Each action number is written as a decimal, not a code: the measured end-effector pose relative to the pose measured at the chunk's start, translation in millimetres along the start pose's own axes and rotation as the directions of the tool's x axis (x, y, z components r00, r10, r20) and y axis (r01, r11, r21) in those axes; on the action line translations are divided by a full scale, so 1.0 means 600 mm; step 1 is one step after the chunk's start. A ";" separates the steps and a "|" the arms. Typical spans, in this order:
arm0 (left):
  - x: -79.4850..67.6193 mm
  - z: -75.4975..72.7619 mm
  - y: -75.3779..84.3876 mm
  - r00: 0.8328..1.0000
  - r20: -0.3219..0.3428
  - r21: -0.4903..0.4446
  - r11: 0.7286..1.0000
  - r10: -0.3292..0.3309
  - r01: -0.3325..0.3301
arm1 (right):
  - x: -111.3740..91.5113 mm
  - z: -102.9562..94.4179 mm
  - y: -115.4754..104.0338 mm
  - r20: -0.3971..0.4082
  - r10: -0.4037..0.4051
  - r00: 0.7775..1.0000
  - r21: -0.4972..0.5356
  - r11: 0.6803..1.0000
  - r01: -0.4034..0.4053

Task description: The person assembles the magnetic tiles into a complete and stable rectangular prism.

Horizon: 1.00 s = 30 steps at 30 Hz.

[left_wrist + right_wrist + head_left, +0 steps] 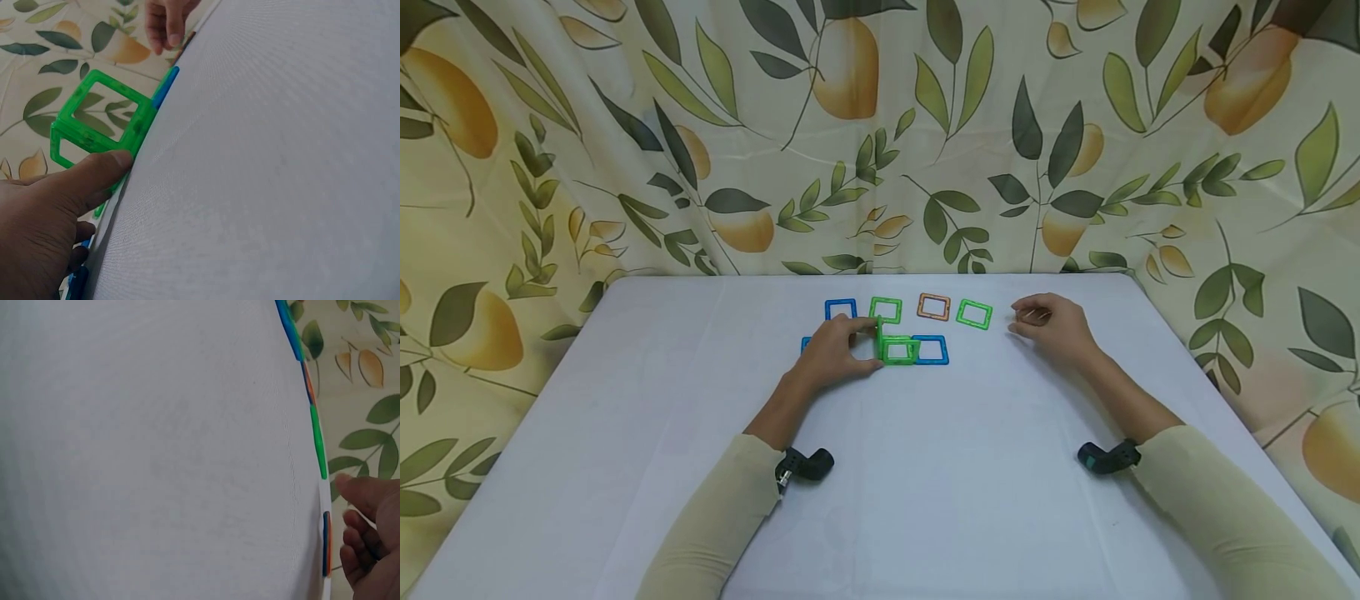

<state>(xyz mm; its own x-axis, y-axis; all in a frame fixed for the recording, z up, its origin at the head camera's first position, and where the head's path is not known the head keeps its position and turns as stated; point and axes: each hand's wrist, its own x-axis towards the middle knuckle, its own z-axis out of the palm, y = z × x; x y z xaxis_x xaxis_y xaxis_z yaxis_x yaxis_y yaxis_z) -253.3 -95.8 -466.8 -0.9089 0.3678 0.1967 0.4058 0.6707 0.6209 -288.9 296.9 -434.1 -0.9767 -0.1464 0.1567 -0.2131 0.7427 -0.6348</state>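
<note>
My left hand (pixel 835 354) pinches the left side of a green magnetic tile structure (pixel 898 351) between thumb and fingers. In the left wrist view, square green window-frame tiles (pixel 94 134) stand upright and join at an angle, the thumb touching their lower edge. A blue tile (pixel 932 350) lies flat against the structure's right side. My right hand (pixel 1056 327) hovers over the table at the right with loosely bent fingers, and nothing shows in it. Nearest to it in the head view lies a green tile (pixel 974 314).
Behind the structure lie a blue tile (pixel 840 309), a green tile (pixel 886 311) and an orange tile (pixel 934 307). Another blue piece (pixel 806 342) is mostly hidden by the left hand. In the right wrist view, blue and orange tile edges (pixel 327 544) show beside the right hand. A patterned curtain (pixel 880 167) hangs behind the white table (pixel 940 483).
</note>
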 end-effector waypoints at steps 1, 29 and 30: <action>0.000 0.000 0.000 1.000 0.000 -0.001 1.000 -0.001 0.001 | 0.000 -0.002 0.002 0.000 0.002 1.000 -0.005 1.000 -0.002; -0.002 0.000 0.005 1.000 -0.003 0.014 1.000 -0.028 0.028 | 0.021 -0.027 0.059 0.052 0.058 0.997 -0.106 0.993 -0.052; -0.002 0.000 0.005 1.000 -0.002 0.014 1.000 -0.028 0.028 | 0.020 -0.028 0.061 0.053 0.064 0.997 -0.110 0.992 -0.058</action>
<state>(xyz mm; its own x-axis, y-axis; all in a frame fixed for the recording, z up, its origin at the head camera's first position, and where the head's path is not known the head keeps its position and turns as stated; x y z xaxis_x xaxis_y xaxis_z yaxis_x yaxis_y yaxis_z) -251.1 -93.8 -465.2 -0.9200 0.3477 0.1811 0.3818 0.6895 0.6155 -308.2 333.3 -442.6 -0.9883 -0.1326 0.0758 -0.1522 0.8172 -0.5559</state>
